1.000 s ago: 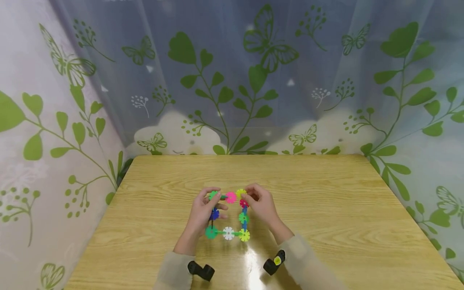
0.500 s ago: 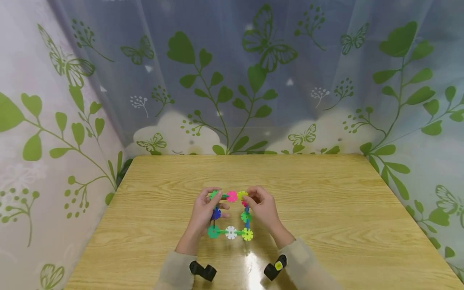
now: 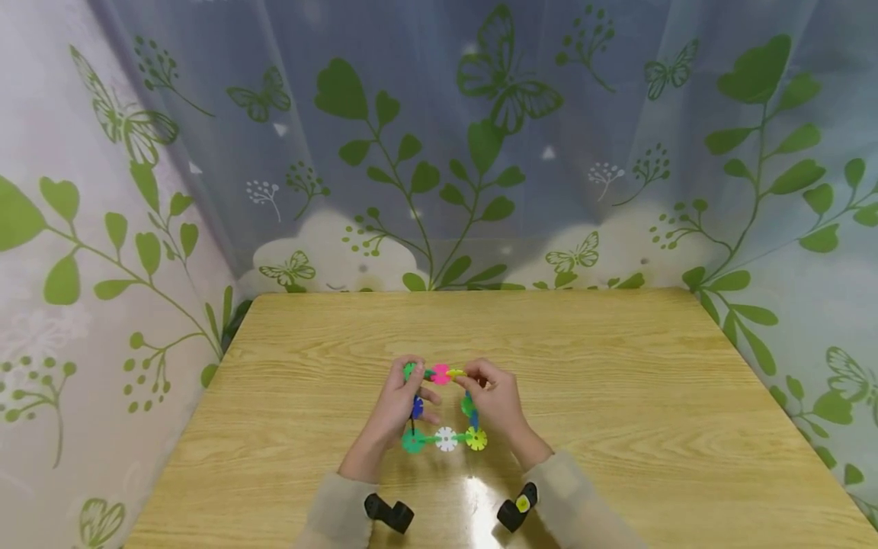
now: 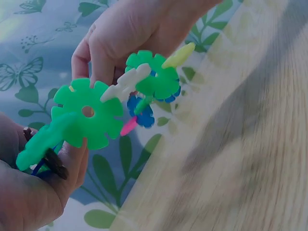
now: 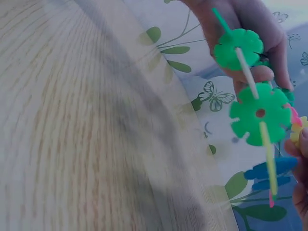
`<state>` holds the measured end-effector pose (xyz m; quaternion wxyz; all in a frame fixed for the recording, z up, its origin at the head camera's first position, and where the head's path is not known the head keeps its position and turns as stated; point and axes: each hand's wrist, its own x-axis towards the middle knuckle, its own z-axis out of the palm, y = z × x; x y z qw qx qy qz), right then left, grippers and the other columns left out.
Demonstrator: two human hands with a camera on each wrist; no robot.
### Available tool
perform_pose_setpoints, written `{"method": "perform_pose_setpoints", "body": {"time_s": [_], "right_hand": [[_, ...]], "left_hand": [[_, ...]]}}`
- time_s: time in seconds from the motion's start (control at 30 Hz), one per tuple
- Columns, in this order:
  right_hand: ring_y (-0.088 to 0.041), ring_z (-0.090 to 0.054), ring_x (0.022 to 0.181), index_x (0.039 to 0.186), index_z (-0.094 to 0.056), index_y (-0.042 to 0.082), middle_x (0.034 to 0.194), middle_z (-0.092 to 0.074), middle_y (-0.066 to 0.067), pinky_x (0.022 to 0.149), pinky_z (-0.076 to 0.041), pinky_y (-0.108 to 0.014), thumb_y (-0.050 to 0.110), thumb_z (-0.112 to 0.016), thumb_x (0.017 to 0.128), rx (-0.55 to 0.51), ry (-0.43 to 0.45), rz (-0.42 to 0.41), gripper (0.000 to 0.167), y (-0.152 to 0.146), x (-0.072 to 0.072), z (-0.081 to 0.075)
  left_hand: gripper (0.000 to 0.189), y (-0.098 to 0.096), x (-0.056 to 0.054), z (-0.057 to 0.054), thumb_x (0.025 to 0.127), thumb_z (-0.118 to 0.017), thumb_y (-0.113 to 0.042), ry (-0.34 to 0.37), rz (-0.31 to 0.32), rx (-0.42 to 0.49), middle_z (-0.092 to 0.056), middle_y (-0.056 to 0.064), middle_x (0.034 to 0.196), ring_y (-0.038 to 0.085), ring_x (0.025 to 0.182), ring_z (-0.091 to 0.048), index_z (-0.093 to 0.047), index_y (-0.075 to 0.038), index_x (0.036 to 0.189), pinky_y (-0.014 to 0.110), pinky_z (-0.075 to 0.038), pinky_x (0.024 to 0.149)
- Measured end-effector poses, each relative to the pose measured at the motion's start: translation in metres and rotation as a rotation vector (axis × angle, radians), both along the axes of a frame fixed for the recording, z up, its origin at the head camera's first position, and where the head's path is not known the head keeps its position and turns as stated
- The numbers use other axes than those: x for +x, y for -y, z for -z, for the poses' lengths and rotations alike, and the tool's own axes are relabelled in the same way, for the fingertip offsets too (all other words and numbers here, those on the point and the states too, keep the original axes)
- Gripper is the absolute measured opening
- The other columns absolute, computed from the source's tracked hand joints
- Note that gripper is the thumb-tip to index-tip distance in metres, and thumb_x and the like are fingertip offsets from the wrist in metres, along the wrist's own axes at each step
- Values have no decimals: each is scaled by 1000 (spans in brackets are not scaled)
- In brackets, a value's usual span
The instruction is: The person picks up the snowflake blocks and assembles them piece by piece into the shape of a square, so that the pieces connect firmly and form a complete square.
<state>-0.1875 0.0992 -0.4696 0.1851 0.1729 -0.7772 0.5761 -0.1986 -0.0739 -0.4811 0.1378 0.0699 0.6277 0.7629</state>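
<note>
A square ring of interlocking notched plastic discs is held above the table, between both hands. My left hand (image 3: 391,404) grips its upper left corner, thumb over a green disc (image 3: 409,371). At the upper right, my right hand (image 3: 502,398) pinches a yellow disc (image 3: 456,374), seen edge-on beside the pink disc (image 3: 441,374). Whether those two are joined I cannot tell. Along the near side run a darker green disc (image 3: 413,441), a white disc (image 3: 446,439) and another yellow disc (image 3: 476,438). In the right wrist view, a blue disc (image 5: 272,168) shows near the right fingers.
The wooden table (image 3: 329,328) spreads out below and around the hands. A patterned curtain (image 3: 439,152) stands behind it and at both sides. Black wrist cameras, the left one (image 3: 389,513) and the right one (image 3: 517,508), sit near the sleeves.
The pinched yellow disc has turned from face-on to edge-on as the right hand twisted. The red disc below it is now hidden. The ring and left hand have shifted slightly right.
</note>
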Motion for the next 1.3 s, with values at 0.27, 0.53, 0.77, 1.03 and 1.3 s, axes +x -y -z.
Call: {"method": "perform_pose_setpoints", "body": {"time_s": [0.27,0.53,0.77,1.03,1.3], "right_hand": [[-13,-50,70,83,-63,5,76,-61,0,59,-45,-23,4,-69,82,54,10,69,6,-9,-16,21],[-29,-57,86,96,-64,-2,91,-65,-13,74,-49,-46,1,-69,83,2,41,25,14,-16,-13,12],[-29,-57,90,111,-58,-5,102,-62,-23,75,-52,-32,4,-60,90,-159,173,47,23,-21,-5,11],[-18,-61,89,142,-28,1,117,-53,-15,77,-53,-32,25,-49,98,-628,633,-139,54,-13,-2,40],[-40,-54,110,145,-18,2,133,-41,-27,85,-52,-47,24,-38,102,-768,645,-255,52,-8,3,37]], "left_hand": [[40,-4,-3,0,100,-40,-35,13,-4,32,-38,21,122,21,78,-60,-31,-8,128,41,-59,58],[37,-1,-3,0,98,-45,-34,22,-49,54,-46,20,116,20,78,-62,-37,-10,126,41,-59,57],[43,5,-4,-5,99,-45,-29,1,-72,94,-44,19,118,19,76,-62,-33,0,128,39,-59,57],[47,5,-5,-3,96,-49,-33,-34,-85,133,-46,19,113,17,73,-62,-35,1,126,37,-59,55],[44,3,-3,-2,97,-50,-30,-42,-105,161,-46,17,113,17,71,-61,-36,2,125,37,-59,54]]}}
